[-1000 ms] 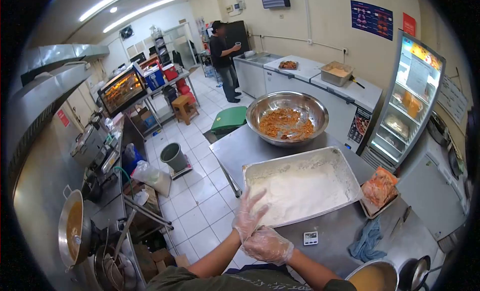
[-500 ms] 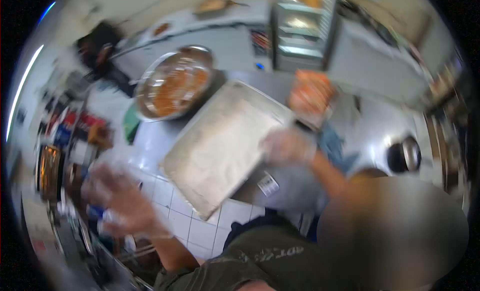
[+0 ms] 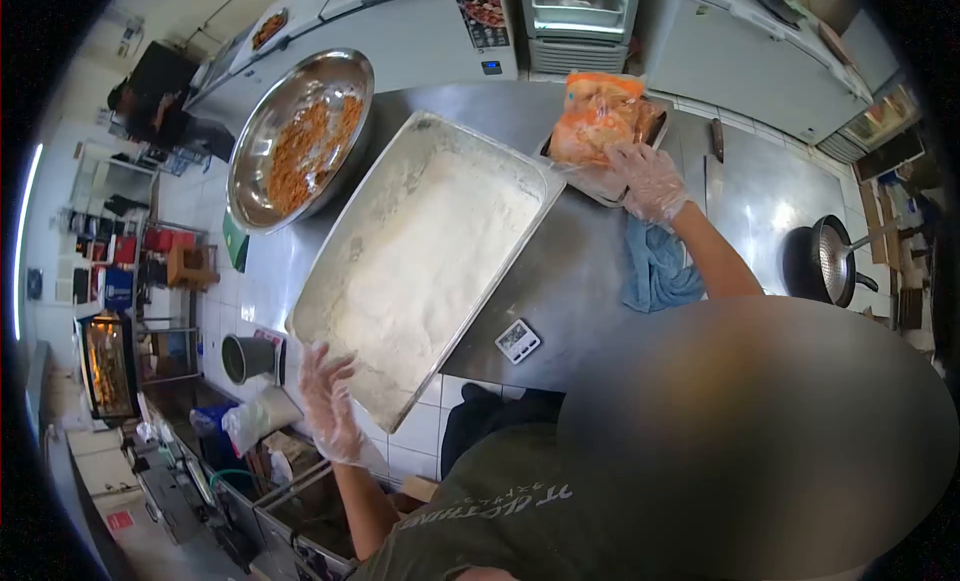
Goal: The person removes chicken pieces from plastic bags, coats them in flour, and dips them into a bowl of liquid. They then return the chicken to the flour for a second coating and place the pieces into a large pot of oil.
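Observation:
My right hand (image 3: pixel 648 183), in a clear plastic glove, has its fingers curled on the near edge of a clear plastic bag (image 3: pixel 598 121) holding orange-coated pieces that look like marinated meat. The bag lies in a small metal tray (image 3: pixel 610 193). My left hand (image 3: pixel 333 406), also gloved, is raised beside the near left corner of a large metal tray (image 3: pixel 470 299), fingers apart and holding nothing. White flour-like powder (image 3: pixel 430 251) covers the large tray's bottom. Behind it to the left, a steel bowl (image 3: pixel 240 171) contains orange-brown crumbly mix (image 3: pixel 310 151).
A digital timer (image 3: pixel 517 341) and a blue cloth (image 3: pixel 660 266) lie on the steel table (image 3: pixel 560 271). To the right are a knife (image 3: pixel 715 161) and a black pan (image 3: pixel 828 261). Freezers (image 3: pixel 400 56) line the back. A person (image 3: pixel 150 106) is at the far left.
My right hand has moved from the large tray's right edge, away and right, onto the bag. My left hand has shifted right, closer to the tray corner. The view has turned slightly.

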A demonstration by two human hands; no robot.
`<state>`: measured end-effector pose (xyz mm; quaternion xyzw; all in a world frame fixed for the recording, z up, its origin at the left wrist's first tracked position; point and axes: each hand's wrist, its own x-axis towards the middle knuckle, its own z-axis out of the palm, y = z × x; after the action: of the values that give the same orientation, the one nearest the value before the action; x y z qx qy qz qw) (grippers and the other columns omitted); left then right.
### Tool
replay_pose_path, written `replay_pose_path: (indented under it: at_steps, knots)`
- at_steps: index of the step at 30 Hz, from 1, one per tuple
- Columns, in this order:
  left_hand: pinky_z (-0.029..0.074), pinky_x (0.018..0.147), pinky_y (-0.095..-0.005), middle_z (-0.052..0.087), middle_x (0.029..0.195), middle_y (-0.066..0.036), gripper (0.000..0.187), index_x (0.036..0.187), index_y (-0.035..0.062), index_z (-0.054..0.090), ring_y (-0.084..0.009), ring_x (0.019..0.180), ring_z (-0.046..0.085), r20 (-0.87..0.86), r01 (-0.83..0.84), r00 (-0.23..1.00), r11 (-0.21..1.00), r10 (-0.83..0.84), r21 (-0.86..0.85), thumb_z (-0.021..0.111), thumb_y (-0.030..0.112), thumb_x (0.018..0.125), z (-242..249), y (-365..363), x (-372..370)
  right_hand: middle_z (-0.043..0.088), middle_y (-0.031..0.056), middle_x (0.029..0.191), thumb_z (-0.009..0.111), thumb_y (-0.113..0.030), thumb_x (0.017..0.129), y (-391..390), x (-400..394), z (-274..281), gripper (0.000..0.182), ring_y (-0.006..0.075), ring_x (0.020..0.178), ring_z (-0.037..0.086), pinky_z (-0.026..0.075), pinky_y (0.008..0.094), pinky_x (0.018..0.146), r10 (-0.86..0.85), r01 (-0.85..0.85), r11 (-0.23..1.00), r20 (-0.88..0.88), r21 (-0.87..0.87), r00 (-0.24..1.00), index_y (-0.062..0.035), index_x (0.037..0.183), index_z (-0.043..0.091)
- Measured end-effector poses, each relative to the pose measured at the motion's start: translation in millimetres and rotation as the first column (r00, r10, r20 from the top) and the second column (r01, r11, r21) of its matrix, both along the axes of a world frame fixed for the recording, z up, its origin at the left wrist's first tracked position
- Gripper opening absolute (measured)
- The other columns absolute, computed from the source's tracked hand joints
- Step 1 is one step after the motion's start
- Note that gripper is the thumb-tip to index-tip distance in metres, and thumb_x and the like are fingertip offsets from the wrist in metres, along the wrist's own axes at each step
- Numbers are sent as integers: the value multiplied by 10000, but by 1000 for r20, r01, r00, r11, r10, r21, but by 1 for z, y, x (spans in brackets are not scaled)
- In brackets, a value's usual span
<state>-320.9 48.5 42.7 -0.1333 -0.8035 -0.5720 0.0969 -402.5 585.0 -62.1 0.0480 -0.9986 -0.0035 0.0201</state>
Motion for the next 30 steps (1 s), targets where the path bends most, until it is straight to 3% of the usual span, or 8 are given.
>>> replay_pose_path:
  at_steps: [4,7,10,13,16,23,28,30]
  knots:
    - [486,910,-363,494,1374,-206,604,1502,41,283,-242,1060,618,124,73,990,997,-69,-31,546,137,967,-22,10,-3,562,81,1215,605,-176,814,15,-30,-44,486,276,1141,544,461,448,874,238,-182,963,-309,199,921,-138,1295,545]
    - [476,921,-349,497,1371,-189,620,1504,46,276,-228,1058,620,181,145,975,987,-131,-67,532,44,940,-28,23,-6,629,67,1029,586,-180,828,-3,-44,-13,291,263,1000,612,475,440,822,142,-146,963,33,227,989,-132,1110,639]
    - [474,927,-351,495,1368,-184,626,1496,46,289,-223,1056,620,188,236,959,965,-212,-116,529,-6,921,-29,28,-8,638,75,871,564,-185,841,-6,-39,8,187,273,867,636,487,431,774,59,-50,998,-352,35,934,-126,989,662]
    - [493,904,-336,498,1356,-178,621,1483,43,306,-220,1045,627,204,273,946,958,-251,-84,515,-51,906,-36,30,-10,685,99,887,616,-198,854,11,-38,22,169,311,935,653,515,405,825,-143,133,990,-267,-55,953,-112,971,703]
    - [518,878,-343,509,1337,-171,596,1460,48,343,-226,1042,631,206,333,929,937,-306,-108,534,-48,903,-29,40,-18,647,138,849,573,-186,899,19,-36,26,167,349,837,617,481,426,735,-278,-52,894,-642,-445,714,-40,910,652]
    - [529,906,-380,512,1308,-190,673,1411,52,418,-286,1126,601,56,539,827,760,-560,-362,751,169,838,0,139,-86,626,14,789,579,-173,963,22,-41,47,183,132,758,571,453,297,680,-433,-233,428,-424,-873,795,-24,911,673]
    - [469,1009,-397,497,1343,-244,912,1421,-49,337,-326,1207,538,62,470,868,776,-492,-420,828,355,767,-15,270,-132,665,15,887,582,-183,975,-19,-17,67,190,125,799,590,479,292,721,-588,-45,119,-107,-992,802,-31,982,695]
    - [468,1005,-376,528,1305,-219,885,1408,-55,344,-293,1189,548,107,545,834,838,-541,-11,815,365,786,-25,301,-123,668,28,905,594,-190,972,-22,1,65,182,130,807,601,491,290,732,-634,20,-1,16,-1000,773,-35,990,689]
